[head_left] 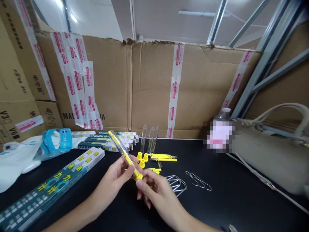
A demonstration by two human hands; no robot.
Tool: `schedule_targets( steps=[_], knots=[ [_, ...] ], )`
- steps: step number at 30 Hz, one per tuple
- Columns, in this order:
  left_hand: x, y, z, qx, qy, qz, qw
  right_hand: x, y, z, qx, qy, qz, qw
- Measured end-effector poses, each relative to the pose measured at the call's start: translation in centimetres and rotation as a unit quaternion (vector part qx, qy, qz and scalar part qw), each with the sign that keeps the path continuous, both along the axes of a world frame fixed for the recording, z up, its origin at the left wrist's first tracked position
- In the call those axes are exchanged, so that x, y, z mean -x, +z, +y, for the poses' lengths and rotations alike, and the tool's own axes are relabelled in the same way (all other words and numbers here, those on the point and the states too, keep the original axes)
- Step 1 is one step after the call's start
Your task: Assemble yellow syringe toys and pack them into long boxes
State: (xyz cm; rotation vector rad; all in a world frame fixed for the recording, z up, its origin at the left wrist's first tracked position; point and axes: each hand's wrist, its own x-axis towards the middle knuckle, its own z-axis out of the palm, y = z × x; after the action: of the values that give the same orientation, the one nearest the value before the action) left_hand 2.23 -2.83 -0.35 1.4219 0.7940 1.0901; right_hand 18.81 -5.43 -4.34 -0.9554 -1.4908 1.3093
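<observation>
Left hand [118, 174] around tube [121, 150], right hand [158, 187] at cap [138, 177].

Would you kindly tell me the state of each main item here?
Clear plastic tube with yellow parts: held tilted by left hand and right hand
Three clear plastic tubes: upright
Three yellow flared plastic caps: loose
Silver S-shaped metal hooks: loose
Long green cardboard box: lying flat
Clear plastic bottle: capped, upright
</observation>
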Motion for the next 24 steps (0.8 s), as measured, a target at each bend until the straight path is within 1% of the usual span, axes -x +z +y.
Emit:
schedule_targets(
  steps=[6, 10, 19, 24],
  knots=[
    [0.2, -0.3, 0.2, 0.000, 0.005, -0.006, 1.000, 0.1, 0.6, 0.0, 0.021, 0.007, 0.035, 0.999],
    [0.4, -0.3, 0.5, 0.003, 0.013, -0.011, 1.000, 0.1, 0.7, 0.1, 0.024, 0.004, 0.044, 0.999],
    [0.1, 0.1, 0.1, 0.007, 0.007, 0.016, 1.000, 0.0, 1.2, 0.2, 0.058, -0.027, 0.103, 0.993],
    [0.1, 0.2, 0.0, -0.003, 0.011, 0.026, 1.000, -0.2, 1.3, 0.4, 0.068, -0.024, 0.098, 0.993]
  ],
)
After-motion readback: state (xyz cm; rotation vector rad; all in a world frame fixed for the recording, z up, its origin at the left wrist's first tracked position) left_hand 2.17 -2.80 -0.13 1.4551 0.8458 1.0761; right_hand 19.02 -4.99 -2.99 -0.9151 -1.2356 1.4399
